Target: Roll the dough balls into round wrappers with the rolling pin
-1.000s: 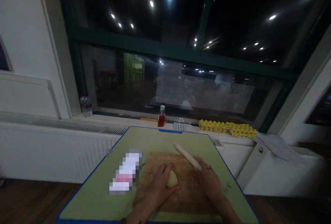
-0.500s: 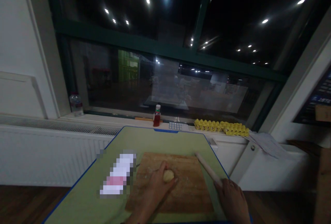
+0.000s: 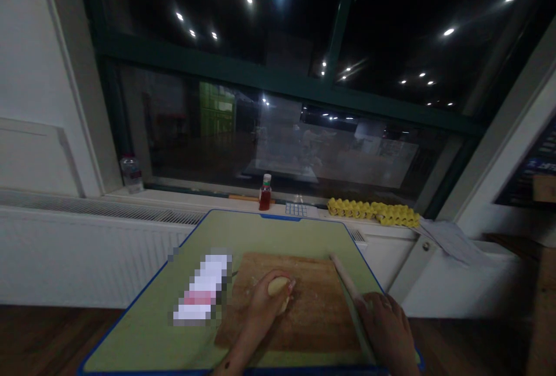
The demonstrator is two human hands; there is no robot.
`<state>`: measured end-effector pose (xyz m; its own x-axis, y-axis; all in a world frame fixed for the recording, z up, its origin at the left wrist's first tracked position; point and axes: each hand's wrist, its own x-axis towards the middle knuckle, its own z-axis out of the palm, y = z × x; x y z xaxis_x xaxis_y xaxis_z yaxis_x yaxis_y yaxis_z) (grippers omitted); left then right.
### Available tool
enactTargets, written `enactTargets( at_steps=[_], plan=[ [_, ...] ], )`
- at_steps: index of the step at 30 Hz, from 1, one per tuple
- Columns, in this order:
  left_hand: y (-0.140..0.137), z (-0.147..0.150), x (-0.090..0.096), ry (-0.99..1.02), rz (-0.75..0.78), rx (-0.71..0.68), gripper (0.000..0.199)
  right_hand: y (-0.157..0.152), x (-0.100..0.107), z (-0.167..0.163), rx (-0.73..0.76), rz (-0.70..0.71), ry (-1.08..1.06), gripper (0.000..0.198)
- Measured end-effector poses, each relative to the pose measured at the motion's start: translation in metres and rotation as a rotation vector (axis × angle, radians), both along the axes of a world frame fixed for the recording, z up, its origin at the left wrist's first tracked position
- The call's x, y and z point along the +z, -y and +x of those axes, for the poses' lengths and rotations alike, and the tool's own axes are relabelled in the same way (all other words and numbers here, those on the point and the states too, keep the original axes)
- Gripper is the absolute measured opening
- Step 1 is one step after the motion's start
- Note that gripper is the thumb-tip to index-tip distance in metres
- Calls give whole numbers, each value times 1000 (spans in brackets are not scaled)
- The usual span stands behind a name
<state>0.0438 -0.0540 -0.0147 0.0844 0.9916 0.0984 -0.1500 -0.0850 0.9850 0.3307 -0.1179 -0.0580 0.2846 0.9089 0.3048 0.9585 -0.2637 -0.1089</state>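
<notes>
Left hand (image 3: 262, 302) had the dough (image 3: 278, 287) gripped, bottom centre. Right hand (image 3: 386, 322) sat over the pin (image 3: 345, 276), lower right, grip unclear. Dough looked thick, not flattened yet.

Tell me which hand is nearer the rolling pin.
Right. The right hand is on the near part of the rolling pin; the left hand is to its left, holding dough over the cutting board.

No legible text: pale marks on the dark wall panel (image 3: 526, 172) blurred, the bright screen (image 3: 204, 284) pixelated.
</notes>
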Motion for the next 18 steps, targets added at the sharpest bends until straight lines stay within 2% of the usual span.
enactTargets(
  at_steps=[3,7,9,11,14,16,18],
  plan=[
    [0,-2,-3,96,-32,3,41,-5,15,-9,-3,-43,-72,45],
    [-2,-3,-11,326,-137,57,47,-17,24,-25,15,5,-97,44],
    [-4,-3,-16,466,-209,36,47,-23,25,-37,55,93,-103,43],
    [-4,-2,-20,518,-213,7,47,-26,27,-58,97,237,-124,46],
    [-1,0,-23,423,-102,71,49,-27,31,-110,348,343,-259,50],
    [4,1,-20,294,-14,137,50,-25,34,-152,456,266,-405,52],
    [11,2,-16,164,67,142,52,-25,36,-188,494,164,-611,57]
  ],
)
